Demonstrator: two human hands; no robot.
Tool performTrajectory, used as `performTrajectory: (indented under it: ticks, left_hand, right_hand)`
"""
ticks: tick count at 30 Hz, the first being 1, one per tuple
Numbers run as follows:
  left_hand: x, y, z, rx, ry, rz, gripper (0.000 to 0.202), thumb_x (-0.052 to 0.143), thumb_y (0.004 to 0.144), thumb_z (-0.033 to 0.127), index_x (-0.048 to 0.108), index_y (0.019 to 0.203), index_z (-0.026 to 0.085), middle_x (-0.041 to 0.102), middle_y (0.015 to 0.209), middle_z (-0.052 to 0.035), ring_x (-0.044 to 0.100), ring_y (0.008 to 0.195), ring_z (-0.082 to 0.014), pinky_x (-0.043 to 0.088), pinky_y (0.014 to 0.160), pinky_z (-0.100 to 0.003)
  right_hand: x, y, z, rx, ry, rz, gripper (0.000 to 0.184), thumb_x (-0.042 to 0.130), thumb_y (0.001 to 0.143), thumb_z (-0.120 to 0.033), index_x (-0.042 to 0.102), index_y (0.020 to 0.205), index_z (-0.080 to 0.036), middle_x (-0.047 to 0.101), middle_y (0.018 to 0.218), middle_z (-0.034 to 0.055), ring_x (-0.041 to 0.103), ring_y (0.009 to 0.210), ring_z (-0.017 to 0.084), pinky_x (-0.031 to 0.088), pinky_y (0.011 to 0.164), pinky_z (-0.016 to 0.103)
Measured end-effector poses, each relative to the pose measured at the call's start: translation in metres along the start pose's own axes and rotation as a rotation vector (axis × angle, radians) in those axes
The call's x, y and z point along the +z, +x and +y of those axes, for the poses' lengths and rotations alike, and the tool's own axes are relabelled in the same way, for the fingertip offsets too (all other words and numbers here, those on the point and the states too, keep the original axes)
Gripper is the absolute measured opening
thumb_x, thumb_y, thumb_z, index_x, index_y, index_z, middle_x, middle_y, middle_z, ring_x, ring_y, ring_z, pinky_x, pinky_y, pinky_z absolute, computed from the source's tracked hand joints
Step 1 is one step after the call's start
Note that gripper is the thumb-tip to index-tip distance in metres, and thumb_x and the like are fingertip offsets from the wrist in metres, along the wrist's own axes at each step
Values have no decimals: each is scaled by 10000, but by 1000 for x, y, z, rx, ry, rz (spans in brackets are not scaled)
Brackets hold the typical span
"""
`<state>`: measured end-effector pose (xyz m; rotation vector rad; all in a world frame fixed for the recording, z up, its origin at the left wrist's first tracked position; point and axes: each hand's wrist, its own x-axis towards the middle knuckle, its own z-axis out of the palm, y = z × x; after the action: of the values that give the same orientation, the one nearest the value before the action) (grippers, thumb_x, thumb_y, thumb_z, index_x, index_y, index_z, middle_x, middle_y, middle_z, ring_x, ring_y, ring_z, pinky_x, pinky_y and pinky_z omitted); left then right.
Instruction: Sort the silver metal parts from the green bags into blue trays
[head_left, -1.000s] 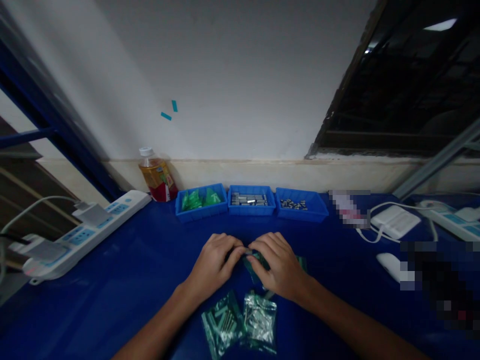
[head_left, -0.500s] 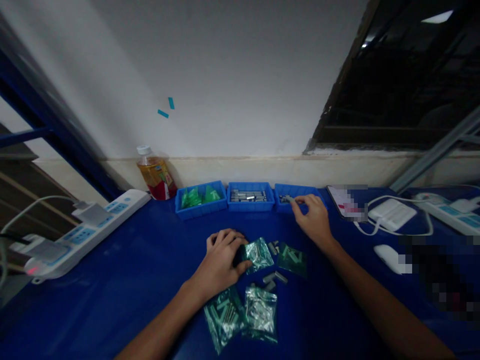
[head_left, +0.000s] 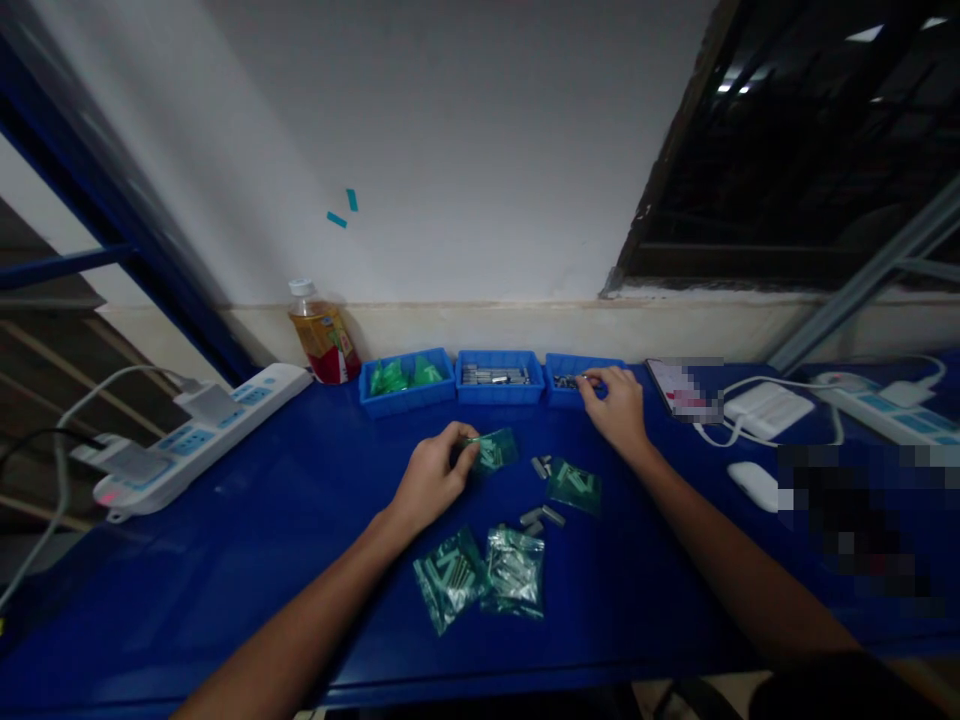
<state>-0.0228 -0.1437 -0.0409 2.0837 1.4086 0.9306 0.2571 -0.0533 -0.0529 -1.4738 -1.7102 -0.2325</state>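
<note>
My left hand (head_left: 433, 473) pinches a small green plastic bag (head_left: 493, 449) by its left edge, just above the blue table (head_left: 262, 540). My right hand (head_left: 615, 405) reaches into the right blue tray (head_left: 571, 371), fingertips on the small metal parts (head_left: 568, 381) there. Whether it has hold of one I cannot tell. Another green bag (head_left: 574, 487) and a few loose grey metal pieces (head_left: 541, 516) lie between my hands. Two filled bags (head_left: 484, 575) lie nearer me.
A middle blue tray (head_left: 499, 376) holds grey metal bars, a left tray (head_left: 405, 381) holds green bags. A drink bottle (head_left: 324, 334) stands by the wall. A white power strip (head_left: 196, 436) lies left. A phone (head_left: 684, 387), white charger (head_left: 765, 409) and mouse (head_left: 754, 482) lie right.
My right hand left the bag and reached out to the right tray. My left hand lifted the bag slightly and kept hold of it. The view shifted down.
</note>
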Motion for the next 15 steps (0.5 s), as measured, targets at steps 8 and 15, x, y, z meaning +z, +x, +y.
performTrajectory:
  ticks: [8,15]
  left_hand:
    - [5,-3,-5,61,3,49,251,475,887,284,576,1091,179,687,815,-11,617,669,-148,434,633,-245]
    - [3,-1,-9,66,-28,68,156,488,876,261,609,931,180,694,875,-15,635,751,-149,433,610,-223]
  right_hand:
    - [7,19,-32,-87,170,-88,165,533,802,-240,637,892,-147,649,821,84,576,837,232,419,802,357]
    - [37,39,-63,-116,177,-194,303,537,793,-179,586,1080,-93,651,970,133,590,932,246,437,853,386]
